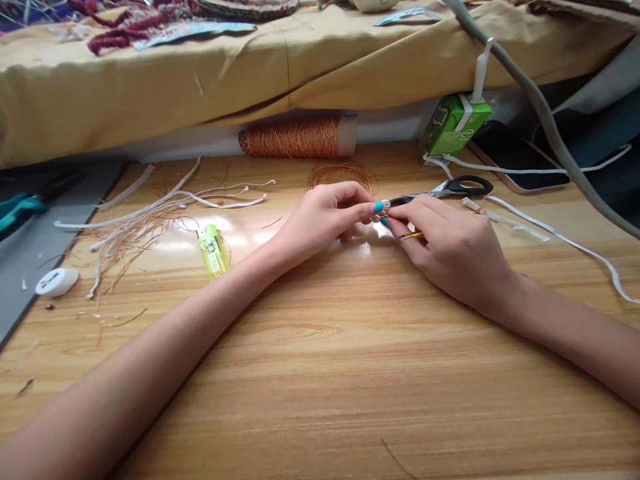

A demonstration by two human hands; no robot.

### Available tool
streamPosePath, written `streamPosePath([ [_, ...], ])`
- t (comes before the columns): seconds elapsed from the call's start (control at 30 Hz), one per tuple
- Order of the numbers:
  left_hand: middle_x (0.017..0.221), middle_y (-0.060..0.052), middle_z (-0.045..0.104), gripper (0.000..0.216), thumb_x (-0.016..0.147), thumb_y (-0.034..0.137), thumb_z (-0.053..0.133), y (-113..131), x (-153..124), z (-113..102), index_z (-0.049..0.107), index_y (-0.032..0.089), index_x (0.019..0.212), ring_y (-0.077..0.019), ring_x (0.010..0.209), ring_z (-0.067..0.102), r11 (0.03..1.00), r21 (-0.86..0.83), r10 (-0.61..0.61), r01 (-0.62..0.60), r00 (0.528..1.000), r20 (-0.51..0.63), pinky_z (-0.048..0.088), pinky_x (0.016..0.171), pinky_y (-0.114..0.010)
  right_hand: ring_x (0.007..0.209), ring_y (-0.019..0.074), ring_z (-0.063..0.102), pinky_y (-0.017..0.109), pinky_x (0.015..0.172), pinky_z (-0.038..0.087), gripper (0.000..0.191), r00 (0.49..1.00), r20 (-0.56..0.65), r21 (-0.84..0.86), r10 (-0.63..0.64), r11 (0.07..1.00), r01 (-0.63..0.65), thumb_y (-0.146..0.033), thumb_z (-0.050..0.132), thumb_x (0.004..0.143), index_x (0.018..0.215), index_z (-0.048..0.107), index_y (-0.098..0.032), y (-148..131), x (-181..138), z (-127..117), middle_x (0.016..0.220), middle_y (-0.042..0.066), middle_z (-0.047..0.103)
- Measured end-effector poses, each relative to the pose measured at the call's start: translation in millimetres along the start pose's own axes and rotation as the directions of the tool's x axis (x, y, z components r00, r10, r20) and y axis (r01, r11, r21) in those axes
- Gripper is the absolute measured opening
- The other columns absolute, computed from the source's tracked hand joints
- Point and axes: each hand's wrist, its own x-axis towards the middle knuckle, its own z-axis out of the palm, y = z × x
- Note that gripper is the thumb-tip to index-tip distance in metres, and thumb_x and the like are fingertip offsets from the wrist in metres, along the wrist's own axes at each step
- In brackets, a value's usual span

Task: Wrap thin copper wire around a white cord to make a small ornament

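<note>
Close together above the wooden table (300, 373), both hands have their fingertips pinched at one small piece of curled white cord (385, 205) with some orange thread about it. My left hand (327, 217) is closed on the piece from the left, thumb and forefinger together. From the right, my right hand (450, 243) is closed with its fingertips at the same piece. A thin yellow stick-like tool (413, 235) shows between its fingers; most of it is hidden. Black-handled scissors (470, 185) lie just behind the right hand, and a coil of orange thread (320, 175) lies behind the left.
A spool of orange thread (295, 138) lies at the back. Left are a lighter (212, 252), white cords (135, 215), thread scraps and a white cap (57, 282). Right are a green drink carton (455, 127), a phone (520, 157) and a hanging grey cable (535, 100).
</note>
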Motion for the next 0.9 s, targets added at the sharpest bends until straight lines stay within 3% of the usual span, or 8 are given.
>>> streamPosePath([
  [0.2,0.058,0.0,0.055,0.018,0.072,0.029,0.053,-0.8,0.2,0.0,0.056,0.011,0.074,-0.0039,0.046,0.046,1.0,0.028,-0.012,0.012,1.0,0.007,0.038,0.045,-0.016,0.056,0.0101,0.051,0.022,0.046,0.029,0.03,1.0,0.009,-0.035,0.017,0.999,-0.016,-0.028,0.032,0.084,0.078,0.058,-0.015,-0.7,-0.1,-1.0,0.07,0.004,0.06],
  [0.5,0.06,0.001,0.056,0.019,0.072,0.03,0.053,-2.5,-0.1,-1.3,0.055,0.012,0.067,-0.0042,0.048,0.046,0.997,0.076,0.021,-0.022,1.0,0.015,0.036,0.047,-0.018,0.059,0.0099,0.05,0.022,0.049,0.032,0.029,0.996,0.048,-0.007,-0.077,0.997,0.078,-0.025,0.031,0.085,0.085,0.057,-0.014,0.0,-0.2,-0.1,0.072,0.004,0.058],
  [0.9,0.065,0.001,0.057,0.015,0.074,0.027,0.051,-2.5,0.8,0.2,0.055,0.013,0.074,-0.0031,0.046,0.045,0.998,0.043,0.049,-0.048,0.999,-0.017,0.035,0.045,-0.017,0.059,0.01,0.052,0.021,0.047,0.03,0.03,0.999,0.046,0.015,-0.026,1.0,0.025,-0.035,0.035,0.083,0.08,0.056,-0.015,-1.0,0.1,-1.2,0.073,0.004,0.059],
])
